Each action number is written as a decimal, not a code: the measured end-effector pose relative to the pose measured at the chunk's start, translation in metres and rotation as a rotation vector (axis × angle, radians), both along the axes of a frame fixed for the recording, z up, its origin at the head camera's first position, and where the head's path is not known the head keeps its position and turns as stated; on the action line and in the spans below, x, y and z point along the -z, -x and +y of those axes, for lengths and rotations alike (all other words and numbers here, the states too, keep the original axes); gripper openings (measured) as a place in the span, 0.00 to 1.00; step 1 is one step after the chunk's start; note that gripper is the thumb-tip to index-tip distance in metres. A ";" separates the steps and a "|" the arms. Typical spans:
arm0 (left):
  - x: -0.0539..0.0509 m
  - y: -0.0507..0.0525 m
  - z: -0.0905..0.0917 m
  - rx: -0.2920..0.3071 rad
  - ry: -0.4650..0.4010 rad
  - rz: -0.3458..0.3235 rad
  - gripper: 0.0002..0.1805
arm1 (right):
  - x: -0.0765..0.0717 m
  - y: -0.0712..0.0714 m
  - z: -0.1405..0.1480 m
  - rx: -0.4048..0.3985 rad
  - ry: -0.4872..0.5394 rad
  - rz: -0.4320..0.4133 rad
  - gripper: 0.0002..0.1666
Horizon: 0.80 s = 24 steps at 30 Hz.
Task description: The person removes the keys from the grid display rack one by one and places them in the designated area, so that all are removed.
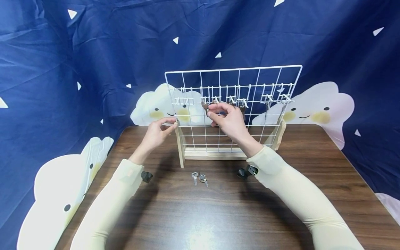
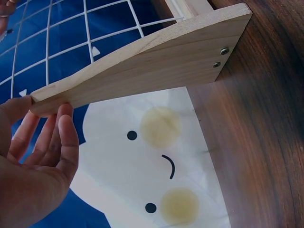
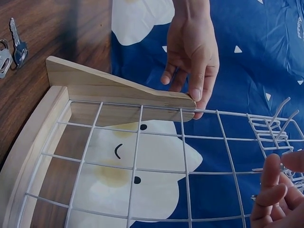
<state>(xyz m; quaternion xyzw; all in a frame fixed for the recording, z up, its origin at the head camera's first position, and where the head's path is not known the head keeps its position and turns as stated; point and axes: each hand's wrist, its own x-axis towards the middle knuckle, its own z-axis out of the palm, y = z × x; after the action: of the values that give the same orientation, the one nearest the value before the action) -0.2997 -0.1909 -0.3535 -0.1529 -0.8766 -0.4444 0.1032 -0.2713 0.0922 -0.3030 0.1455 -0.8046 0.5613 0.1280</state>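
My left hand [image 1: 156, 133] pinches the upper end of the wooden side support [image 2: 142, 66] of a white wire grid rack, thumb on one side and fingers on the other. In front of the grid, my right hand [image 1: 231, 121] pinches a dark key [image 1: 205, 105] close to a white hook on the left half. The right wrist view shows the right hand's curled fingers [image 3: 270, 190] near the hooks, with the key mostly hidden. More dark keys [image 1: 242, 107] hang behind the right hand, partly covered. Silvery keys [image 1: 267, 108] hang from hooks farther right.
Two silver keys with round rings, one key [image 1: 195, 175] beside another key [image 1: 203, 178], lie on the brown wooden table [image 1: 175, 208] before the rack. The rack's wooden base bar [image 1: 215, 155] stands on the table. A blue cloth [image 1: 125, 41] with clouds hangs behind.
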 end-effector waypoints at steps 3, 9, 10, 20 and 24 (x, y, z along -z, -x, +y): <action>0.000 0.000 0.000 0.004 -0.009 -0.001 0.18 | -0.001 0.000 -0.001 0.009 -0.025 0.017 0.15; 0.000 0.000 0.001 0.005 -0.007 0.004 0.18 | 0.000 0.002 -0.004 0.015 -0.029 0.035 0.15; -0.001 -0.001 0.001 0.006 -0.008 0.004 0.18 | 0.000 0.001 -0.004 0.015 -0.025 0.036 0.15; 0.000 0.000 0.001 0.004 0.009 0.013 0.18 | 0.000 0.004 -0.009 0.022 -0.010 0.058 0.15; 0.000 0.000 0.000 0.007 0.014 0.015 0.18 | 0.001 0.005 -0.011 0.027 0.002 0.069 0.14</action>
<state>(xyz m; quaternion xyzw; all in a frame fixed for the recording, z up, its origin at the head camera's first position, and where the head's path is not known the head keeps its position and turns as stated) -0.2997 -0.1906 -0.3539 -0.1600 -0.8784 -0.4373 0.1071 -0.2767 0.0811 -0.3039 0.1538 -0.8010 0.5552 0.1631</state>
